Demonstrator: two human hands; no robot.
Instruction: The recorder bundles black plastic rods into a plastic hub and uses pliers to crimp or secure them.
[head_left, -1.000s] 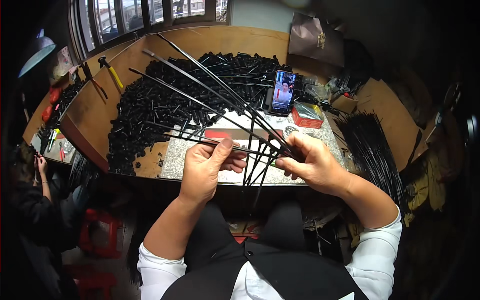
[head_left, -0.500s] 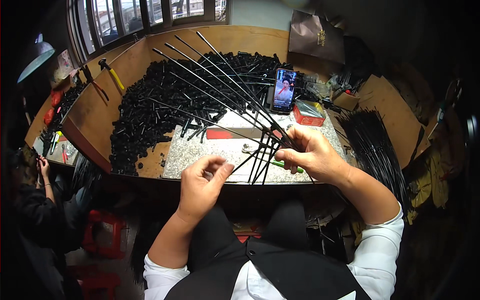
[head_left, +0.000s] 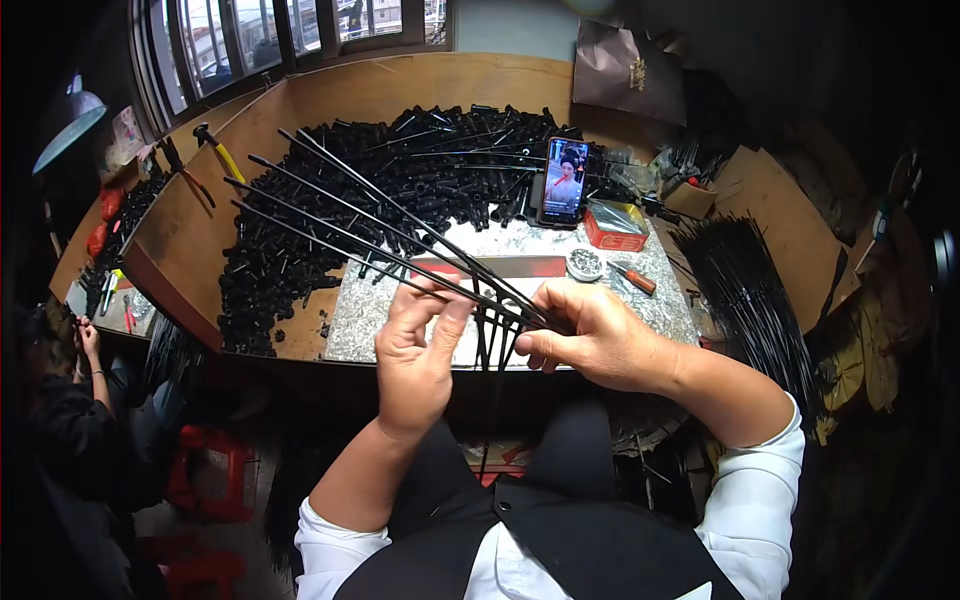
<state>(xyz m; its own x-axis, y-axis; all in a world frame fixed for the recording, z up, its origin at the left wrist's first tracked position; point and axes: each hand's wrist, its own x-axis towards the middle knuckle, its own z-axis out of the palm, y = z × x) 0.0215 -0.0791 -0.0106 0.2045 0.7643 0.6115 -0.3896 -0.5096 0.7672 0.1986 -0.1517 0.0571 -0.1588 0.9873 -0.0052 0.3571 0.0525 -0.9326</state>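
My right hand [head_left: 605,335] is closed around a fan of thin black jointed rods [head_left: 370,195], gripping them near the joints. Their long ends reach away to the far left, over a heap of black parts. Shorter black pieces hang down from the joints between my hands. At the left of the joints, my left hand [head_left: 415,350] has its thumb and fingers closed on the rods; the exact grip is partly hidden. Beneath lies a pale speckled board [head_left: 375,325] with a red-and-grey bar [head_left: 545,266] across it.
The heap of black parts [head_left: 290,240] fills the bench's left and back. Behind the board stand a phone [head_left: 565,185] and a red box [head_left: 618,230]. A round dish [head_left: 585,264] and an orange-handled tool [head_left: 635,280] lie rightward. More rods [head_left: 750,290] stand at right; a co-worker's hand [head_left: 88,345] shows far left.
The rods have swung left and down, and my right hand has shifted left. My left hand has moved up and right onto the rods. The round dish and orange-handled tool are now uncovered.
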